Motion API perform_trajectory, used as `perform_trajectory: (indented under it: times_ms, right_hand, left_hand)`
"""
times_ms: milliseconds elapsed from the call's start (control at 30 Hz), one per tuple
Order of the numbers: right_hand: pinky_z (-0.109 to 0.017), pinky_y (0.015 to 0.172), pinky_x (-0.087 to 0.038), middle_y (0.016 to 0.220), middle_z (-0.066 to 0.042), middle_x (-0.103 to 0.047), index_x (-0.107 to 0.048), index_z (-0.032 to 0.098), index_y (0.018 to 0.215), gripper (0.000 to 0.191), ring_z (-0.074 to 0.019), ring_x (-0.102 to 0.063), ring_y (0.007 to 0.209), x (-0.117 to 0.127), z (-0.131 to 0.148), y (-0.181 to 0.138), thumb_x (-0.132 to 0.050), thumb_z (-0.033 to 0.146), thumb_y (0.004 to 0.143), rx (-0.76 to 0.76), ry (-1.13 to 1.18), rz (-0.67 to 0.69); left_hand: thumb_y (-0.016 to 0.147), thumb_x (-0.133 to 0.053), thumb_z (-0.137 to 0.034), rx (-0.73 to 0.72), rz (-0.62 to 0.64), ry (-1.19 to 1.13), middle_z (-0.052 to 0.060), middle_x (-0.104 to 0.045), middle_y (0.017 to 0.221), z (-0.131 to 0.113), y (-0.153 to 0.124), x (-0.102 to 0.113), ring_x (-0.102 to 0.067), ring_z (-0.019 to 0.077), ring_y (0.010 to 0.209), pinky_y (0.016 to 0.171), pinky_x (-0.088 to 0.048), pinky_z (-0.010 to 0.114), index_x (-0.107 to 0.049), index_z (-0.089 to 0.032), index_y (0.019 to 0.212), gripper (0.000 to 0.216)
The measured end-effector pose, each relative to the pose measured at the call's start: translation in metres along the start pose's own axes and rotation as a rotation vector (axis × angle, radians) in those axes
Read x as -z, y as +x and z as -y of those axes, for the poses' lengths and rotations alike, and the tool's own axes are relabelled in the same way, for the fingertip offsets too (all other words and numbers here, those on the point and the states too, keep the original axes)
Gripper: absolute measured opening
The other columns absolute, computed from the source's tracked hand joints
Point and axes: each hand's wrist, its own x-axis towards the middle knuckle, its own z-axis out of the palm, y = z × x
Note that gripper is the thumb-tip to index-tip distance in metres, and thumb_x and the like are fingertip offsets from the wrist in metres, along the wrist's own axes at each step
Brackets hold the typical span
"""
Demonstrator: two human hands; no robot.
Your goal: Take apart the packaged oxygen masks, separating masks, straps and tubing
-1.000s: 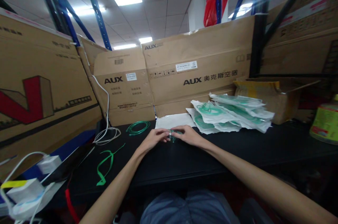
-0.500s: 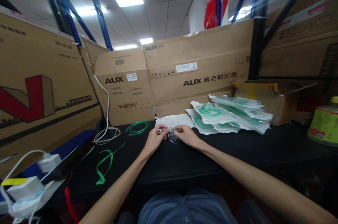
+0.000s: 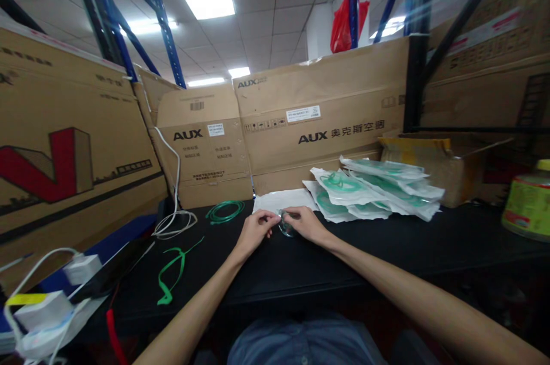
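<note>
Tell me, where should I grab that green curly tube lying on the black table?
Pinch the green tube coil at its near edge, where the loops bunch together, coming straight down from above. It lies flat on the black table with bare surface around it, so a top pinch should lift every loop.

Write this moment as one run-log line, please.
left hand: pinching clear plastic piece | right hand: holding same piece | where: over black table | nearby: sealed packets, green tubing coil
</note>
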Motion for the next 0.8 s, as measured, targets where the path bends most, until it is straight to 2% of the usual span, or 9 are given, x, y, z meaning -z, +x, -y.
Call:
perform_trajectory:
  times_ms: [200, 433, 567, 667, 800]
  right_hand:
    - [-0.031, 0.079, -0.055, 0.079, -0.007, -0.078, -0.079, 0.015, 0.103, 0.034, -0.0236, -0.072, 0.084, 0.000, -0.001, 0.000, -0.051, 0.027, 0.088, 0.006, 0.004, -0.004]
    - [-0.030, 0.077, -0.053, 0.090, -0.006, -0.079, -0.079, 0.017, 0.108, 0.035, -0.0235, -0.071, 0.086, 0.002, 0.009, -0.004, -0.051, 0.027, 0.089, 0.040, -0.030, 0.025]
    - [-0.029, 0.073, -0.051, 0.084, -0.005, -0.079, -0.080, 0.017, 0.104, 0.032, -0.0225, -0.070, 0.081, 0.005, 0.015, -0.006, -0.052, 0.025, 0.089, 0.027, -0.061, 0.037]
    - [-0.026, 0.068, -0.050, 0.078, -0.004, -0.077, -0.079, 0.017, 0.096, 0.029, -0.0198, -0.069, 0.074, 0.004, 0.017, -0.006, -0.053, 0.023, 0.088, -0.013, -0.084, 0.021]
    - [-0.023, 0.055, -0.046, 0.060, -0.003, -0.071, -0.075, 0.014, 0.083, 0.026, -0.0148, -0.064, 0.050, 0.000, 0.015, -0.002, -0.051, 0.021, 0.087, -0.121, -0.096, 0.003]
  left_hand:
    - [0.078, -0.073, -0.054, -0.010, 0.014, -0.017, 0.002, -0.069, 0.075, -0.001, -0.001, -0.003, -0.059, 0.0129, 0.051, 0.051, -0.047, 0.024, -0.078, -0.017, 0.093, 0.040]
    - [0.080, -0.070, -0.059, 0.018, 0.007, -0.061, -0.002, -0.060, 0.059, 0.003, -0.001, -0.008, -0.056, 0.0125, 0.047, 0.050, -0.047, 0.024, -0.076, -0.016, 0.092, 0.046]
    - [0.079, -0.069, -0.063, 0.041, 0.011, -0.079, -0.003, -0.059, 0.056, 0.006, -0.001, -0.010, -0.055, 0.0121, 0.045, 0.049, -0.046, 0.024, -0.076, -0.014, 0.093, 0.051]
    - [0.078, -0.069, -0.065, 0.044, 0.004, -0.074, -0.003, -0.058, 0.055, 0.006, 0.000, -0.011, -0.053, 0.0117, 0.044, 0.047, -0.043, 0.023, -0.076, -0.014, 0.094, 0.054]
    - [0.081, -0.067, -0.064, 0.016, 0.021, -0.044, -0.003, -0.058, 0.055, 0.005, 0.001, -0.011, -0.052, 0.0115, 0.044, 0.045, -0.040, 0.023, -0.075, -0.015, 0.096, 0.052]
